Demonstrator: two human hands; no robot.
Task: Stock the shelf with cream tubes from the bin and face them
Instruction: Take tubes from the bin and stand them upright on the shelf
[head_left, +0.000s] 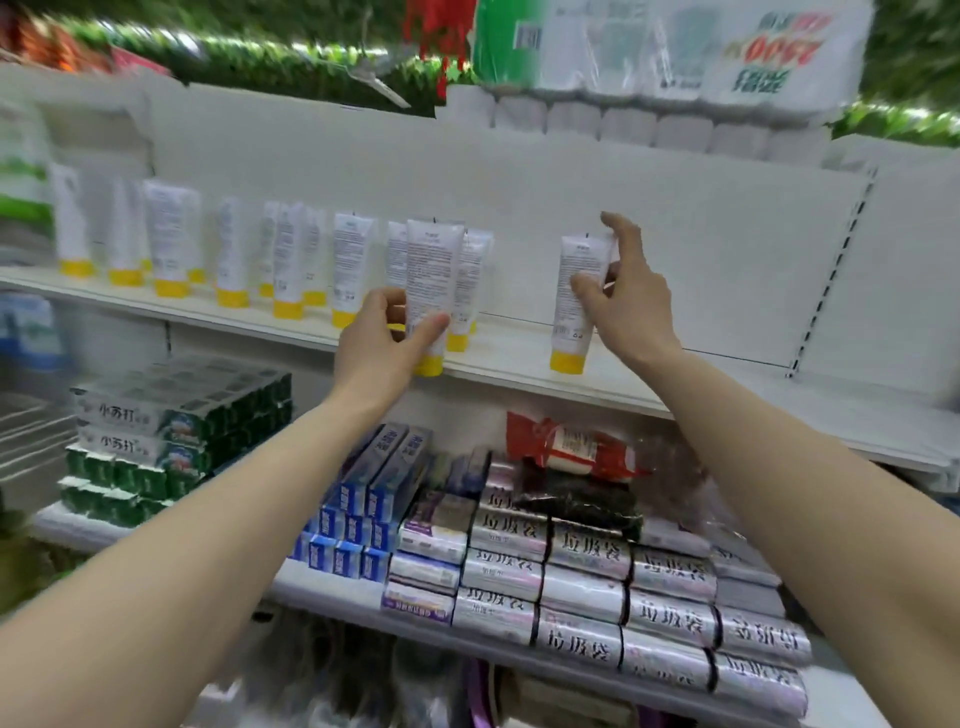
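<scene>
On the white metal shelf (519, 370), a row of white plastic cream tubes with yellow caps (171, 239) stands cap-down, running from nine o'clock toward the centre. The left hand (387, 343) has its grip clamped on one white yellow-capped tube (430, 291) at the shelf's front edge, thumb across the printed face, fingers curled behind. At three o'clock of it, apart from the row, a lone white yellow-capped tube (577, 301) stands upright; the right hand (621, 299) pinches its right edge between thumb and curled fingers, forefinger raised. At six o'clock, the lower shelf holds silver bag rolls (587, 597) and blue toothpaste boxes (363, 509).
</scene>
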